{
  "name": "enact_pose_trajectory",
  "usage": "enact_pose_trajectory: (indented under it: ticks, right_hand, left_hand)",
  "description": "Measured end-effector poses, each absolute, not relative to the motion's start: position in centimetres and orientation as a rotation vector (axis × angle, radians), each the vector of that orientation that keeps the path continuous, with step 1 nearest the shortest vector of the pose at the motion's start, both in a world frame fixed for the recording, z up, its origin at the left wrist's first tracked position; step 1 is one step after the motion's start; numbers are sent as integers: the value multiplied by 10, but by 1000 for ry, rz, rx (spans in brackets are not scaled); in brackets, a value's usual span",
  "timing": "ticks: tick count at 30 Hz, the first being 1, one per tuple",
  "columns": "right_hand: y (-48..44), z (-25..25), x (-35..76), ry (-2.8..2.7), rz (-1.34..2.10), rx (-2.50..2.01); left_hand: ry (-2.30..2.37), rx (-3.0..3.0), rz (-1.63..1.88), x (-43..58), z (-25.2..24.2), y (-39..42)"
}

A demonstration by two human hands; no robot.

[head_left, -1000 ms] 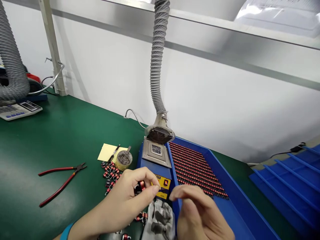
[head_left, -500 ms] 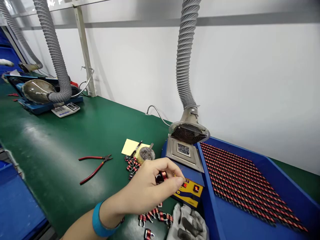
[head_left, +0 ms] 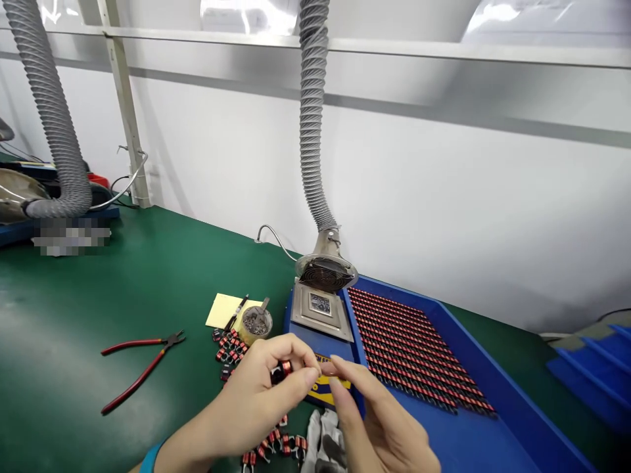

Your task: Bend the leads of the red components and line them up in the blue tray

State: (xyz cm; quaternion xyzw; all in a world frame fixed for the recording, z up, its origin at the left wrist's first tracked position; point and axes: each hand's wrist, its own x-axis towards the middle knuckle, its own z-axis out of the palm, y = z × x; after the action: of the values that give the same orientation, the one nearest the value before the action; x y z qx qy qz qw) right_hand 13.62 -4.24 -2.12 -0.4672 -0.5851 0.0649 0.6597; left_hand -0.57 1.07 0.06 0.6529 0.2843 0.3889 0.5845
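Note:
My left hand (head_left: 266,391), a blue band at its wrist, is closed in a pinch, with a red and black coil part (head_left: 280,372) showing within its curled fingers. Close to its fingertips, my right hand (head_left: 377,417) pinches at something too small to make out. Both hands are above the front of a blue machine with a yellow panel (head_left: 323,394). Loose red and black coils (head_left: 231,348) lie left of the machine, and others (head_left: 276,443) lie below my left hand. Grey gloves (head_left: 324,443) rest beneath the hands.
A blue tray (head_left: 493,368) of coil rows stands right of the machine. An extractor hood (head_left: 326,269) hangs over its metal plate. Red-handled pliers (head_left: 142,368) lie left, near a yellow pad (head_left: 219,310), a pen (head_left: 236,312) and a small jar (head_left: 256,323).
My right hand has come into view and now meets the left at the fingertips. The view has turned right, so the bench items sit further left; my left hand remains pinched.

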Motion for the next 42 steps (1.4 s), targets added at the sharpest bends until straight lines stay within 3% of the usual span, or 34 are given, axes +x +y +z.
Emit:
enact_pose_trajectory:
  ticks: [13,23,36,42]
  right_hand:
    - [-34,-29,135,-1481,-196,-900]
    - [-35,-31,131,-1441,2,-942]
    - [-33,-29,122,-1327,-286,-946]
    - [-34,-29,122,-1292,-233,-970]
  left_hand:
    - [642,1540,951,-8,2,8]
    - [611,1521,934,-8,1,8]
    - [605,1524,930,-6,1,8]
    - [617,1541,918,-6,3,7]
